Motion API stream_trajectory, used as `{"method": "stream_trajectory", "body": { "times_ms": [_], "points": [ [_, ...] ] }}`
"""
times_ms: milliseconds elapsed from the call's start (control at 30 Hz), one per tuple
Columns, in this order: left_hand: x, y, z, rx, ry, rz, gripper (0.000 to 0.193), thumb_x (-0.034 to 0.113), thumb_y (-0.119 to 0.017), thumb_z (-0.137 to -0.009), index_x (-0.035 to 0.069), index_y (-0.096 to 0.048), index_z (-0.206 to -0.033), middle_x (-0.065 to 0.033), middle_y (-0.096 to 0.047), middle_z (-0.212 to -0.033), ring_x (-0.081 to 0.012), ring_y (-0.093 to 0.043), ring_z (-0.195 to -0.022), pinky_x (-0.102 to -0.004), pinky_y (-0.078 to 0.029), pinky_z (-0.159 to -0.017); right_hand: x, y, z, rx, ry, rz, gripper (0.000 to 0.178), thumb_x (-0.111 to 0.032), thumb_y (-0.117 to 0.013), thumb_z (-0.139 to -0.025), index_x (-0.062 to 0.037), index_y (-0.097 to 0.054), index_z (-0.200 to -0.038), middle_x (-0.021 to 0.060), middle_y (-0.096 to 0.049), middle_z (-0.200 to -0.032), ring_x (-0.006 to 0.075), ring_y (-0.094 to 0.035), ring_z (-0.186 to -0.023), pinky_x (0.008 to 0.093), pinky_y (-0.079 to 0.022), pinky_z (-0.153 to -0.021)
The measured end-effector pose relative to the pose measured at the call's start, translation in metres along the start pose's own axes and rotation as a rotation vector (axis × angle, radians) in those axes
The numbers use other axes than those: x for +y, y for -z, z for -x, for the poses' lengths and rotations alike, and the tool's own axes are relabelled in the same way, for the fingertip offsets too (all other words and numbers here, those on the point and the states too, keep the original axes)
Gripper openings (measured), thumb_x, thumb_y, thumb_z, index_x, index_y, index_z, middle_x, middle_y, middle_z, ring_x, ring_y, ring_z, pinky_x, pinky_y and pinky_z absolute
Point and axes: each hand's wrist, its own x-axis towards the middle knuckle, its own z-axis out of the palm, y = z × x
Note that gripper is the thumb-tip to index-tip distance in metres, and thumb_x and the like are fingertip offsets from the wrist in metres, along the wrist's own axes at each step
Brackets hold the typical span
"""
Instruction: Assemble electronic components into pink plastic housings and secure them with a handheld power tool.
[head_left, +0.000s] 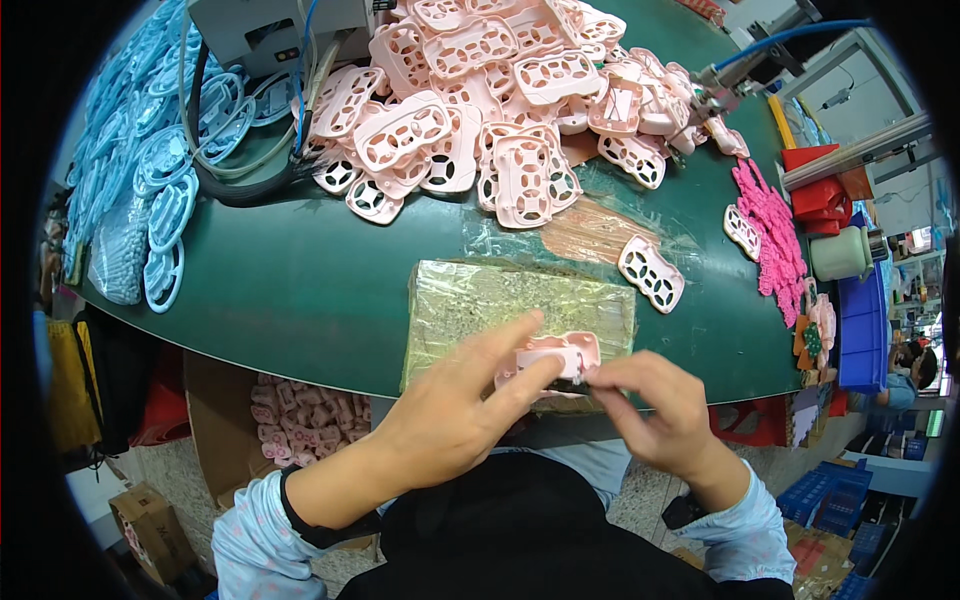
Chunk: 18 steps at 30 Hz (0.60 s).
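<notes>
A small pale pink plastic housing (582, 346) lies over the front edge of a block wrapped in yellowish clear film (445, 300). My left hand (450, 405) comes over it from the left, thumb and fingers steadying it, one finger stretched out past its far side. At the housing's right edge, my right hand (655, 405) pinches with thumb and forefinger. Whatever sits between those fingertips is too small to make out. A dark patch shows on the near side of the housing, partly covered by my fingers.
Pale pink plastic frames (525, 170) are heaped at the back, with one frame (650, 273) lying right of the block. Blue plastic parts (165, 215) pile up at left. Bright pink pieces (772, 240) lie at right, near a blue bin (862, 330). Below, a cardboard box (215, 420) holds pink pieces.
</notes>
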Motion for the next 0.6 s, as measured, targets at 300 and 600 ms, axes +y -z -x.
{"method": "stream_trajectory", "body": {
  "times_ms": [300,600],
  "points": [
    [-0.011,-0.001,0.003,-0.033,0.127,0.149,0.058,0.009,-0.080,-0.069,0.002,-0.056,-0.122,-0.0181,-0.056,-0.122,-0.0364,-0.058,-0.104,-0.0418,-0.049,-0.086,0.019,-0.015,-0.012,0.074,-0.309,-0.153,0.024,-0.003,-0.077,-0.075,-0.0067,-0.067,-0.097,0.0057,-0.053,-0.089,0.0157,-0.052,-0.072,0.0270,-0.044,-0.059],
    [-0.007,-0.001,-0.002,-0.013,-0.012,-0.054,0.041,0.007,-0.076,-0.069,-0.001,-0.065,-0.107,-0.0163,-0.058,-0.118,-0.0318,-0.061,-0.101,-0.0404,-0.052,-0.084,0.024,-0.015,-0.010,0.031,-0.330,-0.167,0.022,-0.006,-0.078,-0.075,-0.0062,-0.065,-0.093,0.0065,-0.054,-0.090,0.0165,-0.053,-0.074,0.0271,-0.044,-0.060]
  ]
}}
